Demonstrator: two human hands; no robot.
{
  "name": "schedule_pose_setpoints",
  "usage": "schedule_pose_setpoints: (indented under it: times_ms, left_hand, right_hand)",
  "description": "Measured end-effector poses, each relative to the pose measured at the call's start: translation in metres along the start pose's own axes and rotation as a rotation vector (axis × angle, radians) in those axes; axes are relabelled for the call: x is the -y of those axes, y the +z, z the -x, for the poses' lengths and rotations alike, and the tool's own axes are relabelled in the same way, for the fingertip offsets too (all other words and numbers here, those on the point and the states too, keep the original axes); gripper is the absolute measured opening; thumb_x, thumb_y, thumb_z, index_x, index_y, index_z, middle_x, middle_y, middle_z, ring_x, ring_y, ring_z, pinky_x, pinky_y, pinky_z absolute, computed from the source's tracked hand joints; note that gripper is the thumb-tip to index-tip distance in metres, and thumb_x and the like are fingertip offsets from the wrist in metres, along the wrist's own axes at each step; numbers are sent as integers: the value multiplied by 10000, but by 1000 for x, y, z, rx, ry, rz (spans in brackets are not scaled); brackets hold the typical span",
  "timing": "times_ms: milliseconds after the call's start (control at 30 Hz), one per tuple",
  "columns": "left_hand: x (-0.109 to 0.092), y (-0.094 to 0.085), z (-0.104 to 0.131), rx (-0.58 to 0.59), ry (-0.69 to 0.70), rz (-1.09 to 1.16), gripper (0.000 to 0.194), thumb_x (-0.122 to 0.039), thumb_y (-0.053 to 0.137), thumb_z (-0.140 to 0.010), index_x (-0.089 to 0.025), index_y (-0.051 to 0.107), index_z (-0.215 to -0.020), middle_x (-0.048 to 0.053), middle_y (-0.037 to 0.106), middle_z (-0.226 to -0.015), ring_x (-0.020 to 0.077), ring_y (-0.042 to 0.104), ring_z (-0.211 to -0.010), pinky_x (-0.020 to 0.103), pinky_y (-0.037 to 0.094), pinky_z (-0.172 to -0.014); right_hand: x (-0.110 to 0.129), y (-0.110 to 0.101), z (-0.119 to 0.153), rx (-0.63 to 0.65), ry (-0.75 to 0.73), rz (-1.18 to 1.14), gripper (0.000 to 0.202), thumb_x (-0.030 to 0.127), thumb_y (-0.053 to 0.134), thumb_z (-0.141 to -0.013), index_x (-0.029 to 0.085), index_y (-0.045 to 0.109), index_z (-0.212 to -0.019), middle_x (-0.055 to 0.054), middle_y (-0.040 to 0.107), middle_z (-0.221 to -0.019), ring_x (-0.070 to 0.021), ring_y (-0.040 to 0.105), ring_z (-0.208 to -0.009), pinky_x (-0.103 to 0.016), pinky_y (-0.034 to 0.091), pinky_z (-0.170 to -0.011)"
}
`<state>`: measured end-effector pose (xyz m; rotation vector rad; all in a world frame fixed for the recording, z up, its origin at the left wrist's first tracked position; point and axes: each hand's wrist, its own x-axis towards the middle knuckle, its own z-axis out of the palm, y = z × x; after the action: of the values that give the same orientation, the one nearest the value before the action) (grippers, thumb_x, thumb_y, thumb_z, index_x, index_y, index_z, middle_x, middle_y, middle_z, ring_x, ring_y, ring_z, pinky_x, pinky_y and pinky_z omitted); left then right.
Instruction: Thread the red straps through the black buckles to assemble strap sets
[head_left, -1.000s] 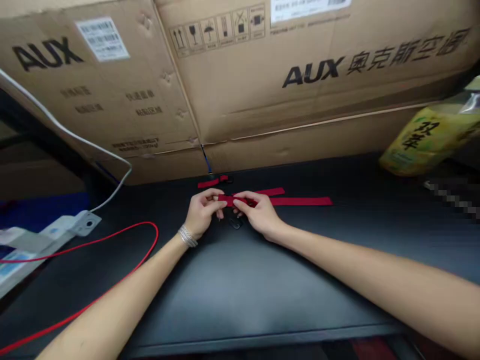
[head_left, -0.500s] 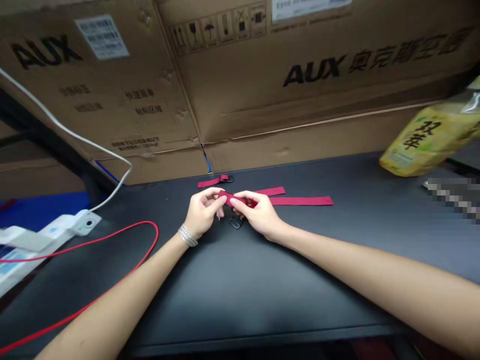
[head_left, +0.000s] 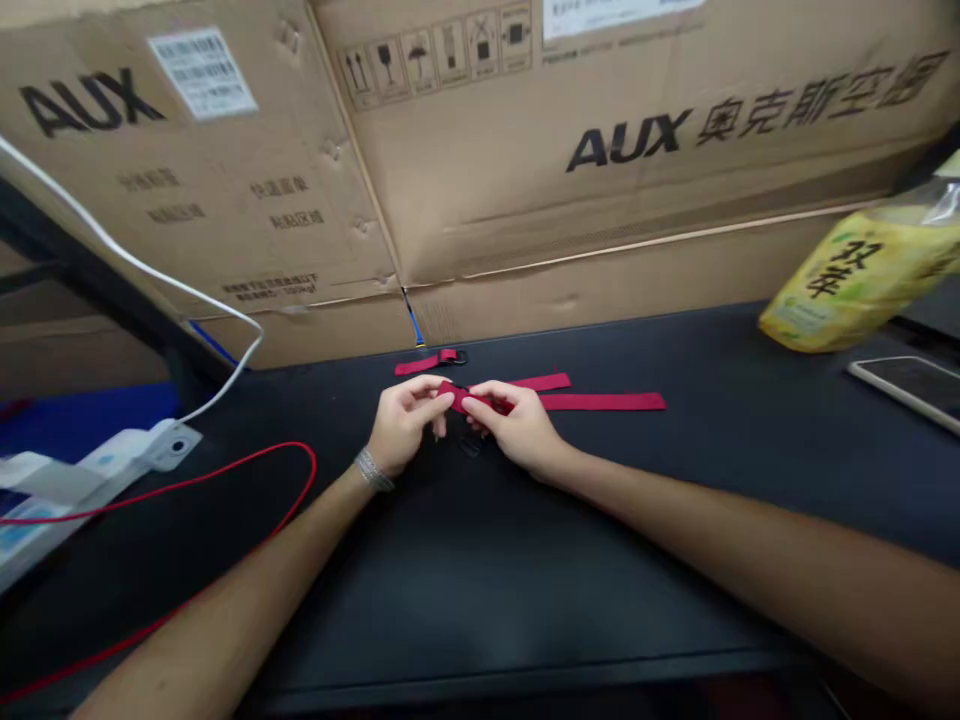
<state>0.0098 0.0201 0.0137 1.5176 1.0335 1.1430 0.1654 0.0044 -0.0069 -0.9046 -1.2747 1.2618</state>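
Note:
Between both hands a short stretch of red webbing strap (head_left: pixel 466 400) is pinched just above the dark table (head_left: pixel 480 600). My left hand (head_left: pixel 405 418), with a silver bracelet at the wrist, grips its left end between thumb and fingers. My right hand (head_left: pixel 517 420) pinches the same strap from the right, its thumb lying across it. Beneath the fingers a black buckle (head_left: pixel 471 446) lies on the table. Two red strap tails (head_left: pixel 604 401) stretch out to the right behind my right hand. Farther back lies a separate red strap piece (head_left: pixel 420 363) with a black ring.
Large cardboard boxes (head_left: pixel 480 200) line the back of the table. A yellow-labelled bottle (head_left: pixel 847 270) and a phone (head_left: pixel 911 385) are at the right. On the left are a white power strip (head_left: pixel 112 460), a white cable (head_left: pixel 172 270) and a red cable (head_left: pixel 247 462).
Both hands stay almost still on the red strap, with only a slight shift of the fingers. The picture's brightness differs: the boxes look lighter and the table darker.

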Motion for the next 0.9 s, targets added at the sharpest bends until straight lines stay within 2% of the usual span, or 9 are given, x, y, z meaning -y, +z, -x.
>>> schedule_pose_setpoints:
  times_ms: [233, 400, 667, 900]
  left_hand:
    - [5, -5, -3, -4, -18, 84, 231, -283, 703, -682, -123, 654, -842, -26, 560, -517, 78, 455, -384, 209, 342, -401]
    - [6, -5, -4, 2, -41, 101, 252, -268, 712, -681, -130, 684, -889, -21, 574, -558, 60, 442, -399, 198, 332, -405]
    - [4, -8, -6, 89, -153, 138, 396, -312, 705, -689, -115, 678, -1031, -13, 559, -557, 57, 419, -406, 202, 329, -420]
    - [3, -6, -6, 174, -210, 132, 461, -363, 683, -709, -100, 666, -1086, -15, 525, -517, 70, 412, -427, 209, 354, -441]
  right_hand:
    - [0, 2, 0, -46, -16, -22, 300, 386, 717, -667, 172, 667, -872, -16, 671, -782, -126, 570, -649, -256, 456, -597]
    - [-3, 1, -1, -34, -24, 7, 321, 368, 695, -705, 178, 694, -964, -35, 693, -857, -143, 590, -709, -278, 471, -648]
    - [-5, -3, 0, 32, -131, 109, 278, 375, 646, -763, 191, 722, -957, -20, 639, -805, -123, 535, -674, -267, 440, -621]
    - [-4, -2, 1, -27, -92, 126, 217, 345, 649, -745, 178, 730, -858, -25, 643, -751, -119, 518, -595, -262, 422, -563]
